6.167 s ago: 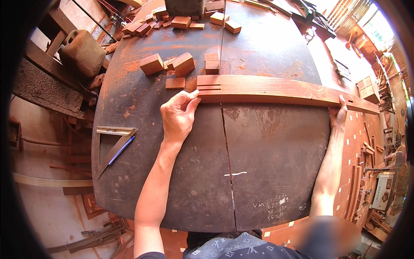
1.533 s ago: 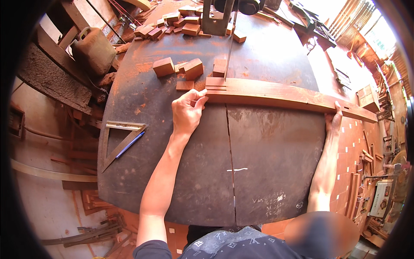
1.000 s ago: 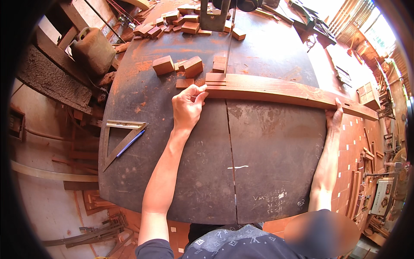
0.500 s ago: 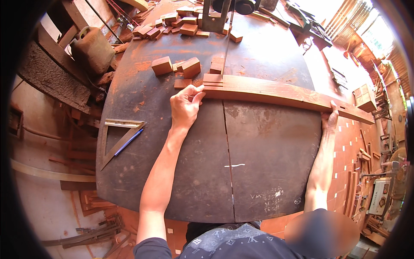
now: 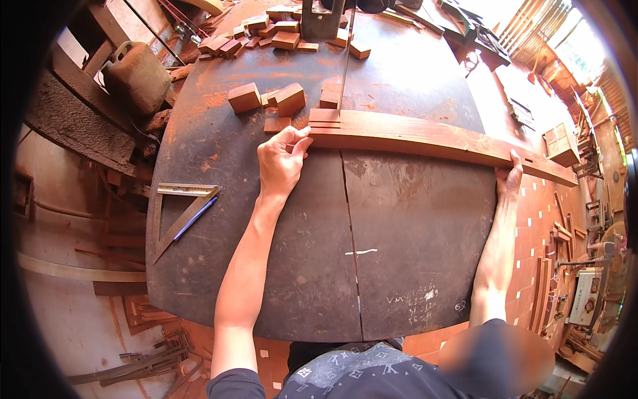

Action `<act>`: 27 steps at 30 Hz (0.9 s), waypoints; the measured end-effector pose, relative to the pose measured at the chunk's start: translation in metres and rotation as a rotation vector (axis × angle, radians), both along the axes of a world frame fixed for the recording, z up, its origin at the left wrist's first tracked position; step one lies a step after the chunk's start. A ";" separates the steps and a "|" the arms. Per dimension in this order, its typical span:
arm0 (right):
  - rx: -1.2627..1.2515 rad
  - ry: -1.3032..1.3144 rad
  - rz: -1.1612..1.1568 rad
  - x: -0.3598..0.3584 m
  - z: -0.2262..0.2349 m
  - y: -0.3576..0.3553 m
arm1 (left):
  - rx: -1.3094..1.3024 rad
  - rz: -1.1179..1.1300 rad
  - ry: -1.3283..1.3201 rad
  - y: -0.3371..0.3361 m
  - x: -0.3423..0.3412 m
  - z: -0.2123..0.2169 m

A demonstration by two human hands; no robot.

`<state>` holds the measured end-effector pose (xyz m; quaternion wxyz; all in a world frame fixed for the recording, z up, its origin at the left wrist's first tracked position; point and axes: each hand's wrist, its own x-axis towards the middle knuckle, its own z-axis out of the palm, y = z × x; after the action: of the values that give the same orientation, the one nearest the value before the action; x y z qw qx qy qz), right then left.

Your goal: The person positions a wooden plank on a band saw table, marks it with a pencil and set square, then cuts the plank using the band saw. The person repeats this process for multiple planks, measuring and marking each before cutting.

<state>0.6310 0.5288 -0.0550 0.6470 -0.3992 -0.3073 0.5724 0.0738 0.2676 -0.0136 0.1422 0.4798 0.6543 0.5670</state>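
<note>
A long reddish wooden beam (image 5: 425, 136) lies across the dark saw table (image 5: 299, 266), with parallel cuts in its left end. The thin upright saw blade (image 5: 345, 73) meets the beam's far edge near that end. My left hand (image 5: 280, 163) is closed, thumb and fingers pinched on the beam's near left corner. Toward the other end, my right hand (image 5: 510, 176) grips the beam at the table's right edge, thumb on top. Small wood blocks (image 5: 290, 100) sit just beyond my left hand. One more block (image 5: 329, 95) stands behind the beam beside the blade.
A metal set square (image 5: 159, 219) and a blue pen (image 5: 195, 218) lie on the table's left side. Offcuts (image 5: 286, 40) are heaped at the far edge near the saw's guide post (image 5: 322, 23). A dusty jerrycan (image 5: 137, 76) stands left; a wooden block (image 5: 561, 144) is beyond the beam's right end.
The whole view has shifted slightly, so most things sit a little higher and further left. Both hands keep their hold, and the beam has hardly moved against the table.
</note>
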 end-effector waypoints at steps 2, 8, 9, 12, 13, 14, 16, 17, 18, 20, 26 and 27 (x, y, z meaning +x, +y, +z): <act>0.003 0.000 0.003 -0.003 0.000 0.000 | -0.005 0.004 -0.012 0.000 -0.001 -0.001; -0.003 -0.007 -0.003 0.011 -0.005 0.007 | -0.024 -0.007 -0.022 0.004 0.001 0.002; -0.008 -0.011 0.001 0.010 -0.006 0.008 | -0.018 -0.005 -0.020 0.004 0.001 0.002; -0.011 -0.007 0.013 0.009 -0.006 0.010 | -0.017 -0.004 -0.026 0.004 -0.001 -0.001; -0.011 -0.004 0.018 0.009 -0.006 0.011 | -0.015 -0.003 -0.026 0.004 -0.001 -0.001; -0.012 -0.004 0.022 0.008 -0.006 0.011 | -0.013 -0.003 -0.026 0.004 -0.001 -0.001; -0.012 -0.008 0.024 0.010 -0.005 0.011 | -0.011 -0.007 -0.026 0.005 -0.001 -0.002; -0.005 -0.013 0.026 0.010 -0.005 0.011 | -0.012 -0.009 -0.027 0.006 -0.001 -0.002; 0.000 -0.015 0.029 0.009 -0.004 0.011 | -0.015 -0.010 -0.024 0.005 -0.002 -0.002; 0.004 -0.016 0.029 0.007 -0.003 0.010 | -0.014 -0.012 -0.005 0.005 -0.001 -0.002; -0.009 -0.002 0.050 0.008 -0.003 0.016 | 0.022 -0.043 0.122 0.008 -0.008 -0.001; -0.010 -0.005 0.048 0.007 -0.003 0.016 | 0.025 -0.037 0.128 0.007 -0.007 -0.001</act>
<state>0.6381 0.5444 -0.0585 0.6303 -0.3965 -0.3156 0.5881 0.0665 0.2749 -0.0144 0.1045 0.5287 0.6459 0.5407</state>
